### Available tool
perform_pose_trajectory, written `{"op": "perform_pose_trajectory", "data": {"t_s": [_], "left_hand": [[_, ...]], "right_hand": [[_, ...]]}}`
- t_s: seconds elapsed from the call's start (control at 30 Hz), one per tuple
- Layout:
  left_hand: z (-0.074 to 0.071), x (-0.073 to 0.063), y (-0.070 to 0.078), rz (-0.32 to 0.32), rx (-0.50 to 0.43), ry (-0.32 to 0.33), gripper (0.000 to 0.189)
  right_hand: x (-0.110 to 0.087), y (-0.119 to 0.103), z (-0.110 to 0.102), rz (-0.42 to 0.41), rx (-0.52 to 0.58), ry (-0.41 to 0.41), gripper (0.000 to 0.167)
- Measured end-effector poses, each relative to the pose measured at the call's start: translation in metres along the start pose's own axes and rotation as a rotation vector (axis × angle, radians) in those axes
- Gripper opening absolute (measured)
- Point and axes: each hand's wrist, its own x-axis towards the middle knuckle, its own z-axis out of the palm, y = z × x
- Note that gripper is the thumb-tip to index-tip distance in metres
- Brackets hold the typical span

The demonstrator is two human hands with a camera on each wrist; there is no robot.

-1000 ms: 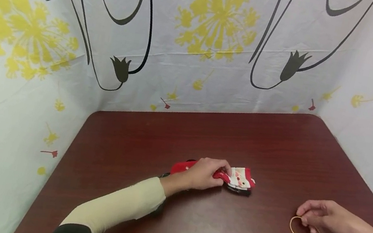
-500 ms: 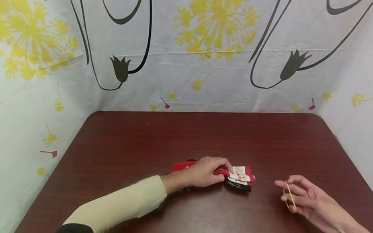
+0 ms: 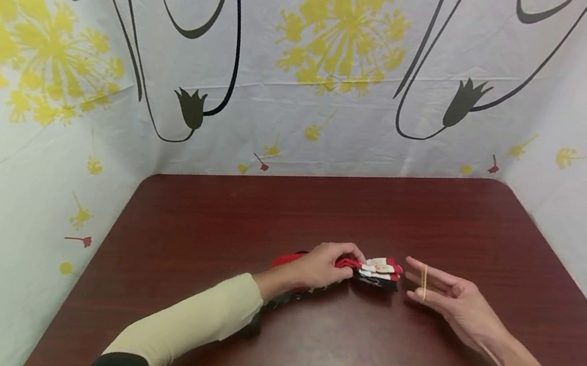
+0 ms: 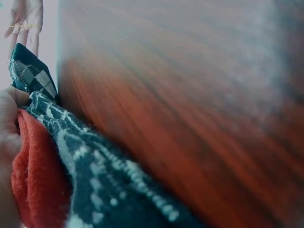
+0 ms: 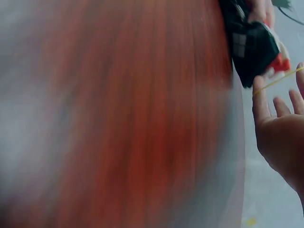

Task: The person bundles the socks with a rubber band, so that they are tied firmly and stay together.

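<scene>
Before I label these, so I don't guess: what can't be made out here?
Head view: middle of the red fabric, under the left hand.
Left wrist view: near end of the dark fabric, cut off by bottom edge.
Right wrist view: part of the yellow band, cut off by right edge.
Same view: left side of the tabletop, blurred.

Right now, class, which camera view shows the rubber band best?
The head view: the rubber band is uncropped, stretched across fingers of the right hand. Right wrist view: one strand, reaching the picture's edge. Left wrist view: only a small, thin line.

Flower-printed, seemingly cloth hangings (image 3: pixel 346 143) behind reddish-brown table (image 3: pixel 208 214)
</scene>
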Motion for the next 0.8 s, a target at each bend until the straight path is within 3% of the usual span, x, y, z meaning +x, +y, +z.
{"op": "perform_pose_trajectory", "data": {"t_s": [0.17,0.33,0.47,0.63,0.73,0.8], "left_hand": [[-0.001,0.002,-0.002,-0.011,-0.021,0.002,0.025],[-0.002,0.002,-0.003,-0.002,-0.082,0.010,0.025],[-0.004,0.001,-0.003,0.002,-0.156,0.010,0.026],[-0.003,0.000,-0.001,0.032,-0.173,-0.012,0.029],[0.001,-0.002,-0.001,0.063,-0.128,-0.024,0.041],[0.004,-0.003,0.000,0.075,-0.049,-0.021,0.054]], "right_hand": [[0.014,0.000,0.016,0.005,-0.259,0.072,0.070],[0.027,-0.001,0.027,-0.036,-0.423,0.058,0.071],[0.037,0.000,0.034,-0.060,-0.508,0.090,0.061],[0.045,0.001,0.037,-0.075,-0.565,0.186,0.037],[0.045,0.000,0.038,-0.062,-0.575,0.215,0.032],[0.045,0.000,0.038,-0.050,-0.577,0.228,0.031]]}}
